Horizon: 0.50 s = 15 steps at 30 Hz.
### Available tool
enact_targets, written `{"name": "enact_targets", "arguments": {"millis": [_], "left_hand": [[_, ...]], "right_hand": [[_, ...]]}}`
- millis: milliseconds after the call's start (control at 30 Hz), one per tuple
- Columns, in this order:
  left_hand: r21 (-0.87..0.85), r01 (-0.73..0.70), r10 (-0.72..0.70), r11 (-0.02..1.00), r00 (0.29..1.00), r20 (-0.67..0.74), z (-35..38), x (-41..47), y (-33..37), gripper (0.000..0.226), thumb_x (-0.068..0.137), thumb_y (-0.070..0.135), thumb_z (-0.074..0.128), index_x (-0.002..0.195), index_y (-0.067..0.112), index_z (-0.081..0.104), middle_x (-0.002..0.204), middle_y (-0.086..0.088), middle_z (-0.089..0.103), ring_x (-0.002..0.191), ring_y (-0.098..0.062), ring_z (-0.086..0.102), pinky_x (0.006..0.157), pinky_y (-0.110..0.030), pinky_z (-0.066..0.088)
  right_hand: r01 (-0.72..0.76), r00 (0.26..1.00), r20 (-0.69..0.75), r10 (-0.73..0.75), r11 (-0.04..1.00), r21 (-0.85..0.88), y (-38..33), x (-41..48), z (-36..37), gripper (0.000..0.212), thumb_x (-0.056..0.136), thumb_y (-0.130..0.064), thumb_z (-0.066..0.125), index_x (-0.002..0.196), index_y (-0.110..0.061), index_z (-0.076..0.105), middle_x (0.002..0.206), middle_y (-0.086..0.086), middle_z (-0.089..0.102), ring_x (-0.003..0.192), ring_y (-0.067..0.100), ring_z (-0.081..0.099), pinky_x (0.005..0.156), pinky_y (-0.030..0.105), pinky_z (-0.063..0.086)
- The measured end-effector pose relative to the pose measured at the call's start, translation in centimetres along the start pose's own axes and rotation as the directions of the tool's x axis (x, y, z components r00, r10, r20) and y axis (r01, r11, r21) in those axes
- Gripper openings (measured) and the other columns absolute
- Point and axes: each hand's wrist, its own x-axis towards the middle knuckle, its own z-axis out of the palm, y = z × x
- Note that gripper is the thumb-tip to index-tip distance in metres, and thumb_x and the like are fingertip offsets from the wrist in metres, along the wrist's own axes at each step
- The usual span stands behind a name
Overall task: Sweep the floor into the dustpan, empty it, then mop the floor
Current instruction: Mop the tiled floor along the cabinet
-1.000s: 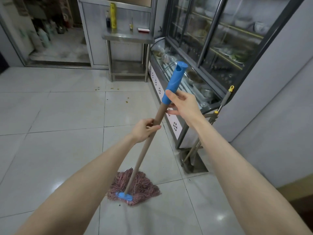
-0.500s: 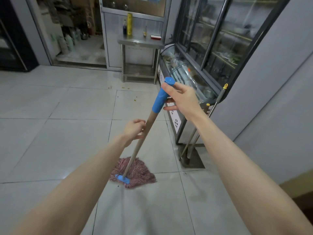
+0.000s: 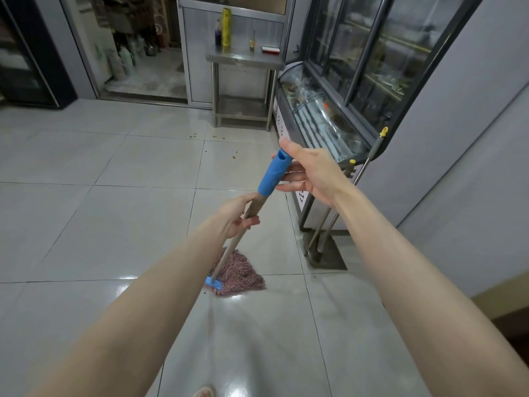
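– Room to move?
– Plenty at left and centre: glossy pale-grey tiled floor (image 3: 114, 224) runs open to the doorway (image 3: 143, 67) at upper left. At right, a glass-fronted display cabinet (image 3: 323, 118) hems the edge, with two yellow-tipped metal poles (image 3: 368, 159) leaning on it.
– Hands?
– Left hand (image 3: 237, 214) curls round the bare wooden pole of the mop (image 3: 234, 245), mid-frame. Right hand (image 3: 312, 173) sits just above, thumb over the top of the blue plastic grip (image 3: 274, 174), fingers loosely behind it.
– And its head?
– Pink, shaggy string head (image 3: 240, 275) lies flat on the tile, lower centre. Small crumbs (image 3: 217, 136) dot the floor near the steel table (image 3: 243, 57).
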Motion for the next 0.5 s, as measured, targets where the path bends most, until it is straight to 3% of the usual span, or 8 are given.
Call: {"name": "enact_targets", "arguments": {"millis": [100,167,300,500], "left_hand": [[-0.035,0.000,-0.001,0.999,1.000,-0.026,0.7,0.7,0.7,0.010,0.091,0.012,0.061,0.088,0.012,0.052,0.089,-0.007,0.040,0.084,-0.037,0.053,0.097,-0.043,0.047],[-0.041,0.007,-0.009,0.999,0.999,-0.037,0.7,1.7,1.3,0.011,0.089,0.009,0.063,0.086,0.008,0.053,0.086,-0.009,0.039,0.088,-0.041,0.054,0.096,-0.047,0.049],[-0.028,0.033,-0.034,0.999,0.999,-0.028,0.6,4.0,2.5,0.035,0.087,0.010,0.066,0.110,0.001,0.041,0.106,-0.017,0.038,0.080,-0.044,0.058,0.092,-0.048,0.051],[-0.070,0.081,-0.084,0.994,0.996,-0.032,0.0,6.5,4.5,0.036,0.089,0.009,0.061,0.113,0.002,0.035,0.123,-0.031,0.030,0.089,-0.048,0.056,0.079,-0.042,0.055]], "right_hand": [[-0.003,1.000,-0.026,0.003,1.000,0.005,0.1,1.0,-0.7,0.044,0.092,-0.039,0.058,0.105,0.002,0.066,0.099,0.018,0.071,0.086,0.026,0.073,0.070,0.035,0.060],[0.012,0.999,-0.034,-0.012,1.000,-0.001,0.2,1.7,-0.8,0.042,0.092,-0.039,0.058,0.104,0.000,0.066,0.099,0.017,0.071,0.086,0.025,0.073,0.070,0.035,0.060],[0.034,0.997,-0.067,-0.034,0.999,-0.003,0.2,3.5,-1.0,0.037,0.093,-0.037,0.057,0.096,-0.002,0.067,0.096,0.016,0.072,0.084,0.025,0.073,0.067,0.033,0.059],[0.046,0.996,-0.076,-0.046,0.999,0.008,-0.2,6.3,-0.7,0.039,0.092,-0.036,0.059,0.095,0.002,0.067,0.097,0.018,0.071,0.086,0.027,0.073,0.072,0.039,0.060]]}}
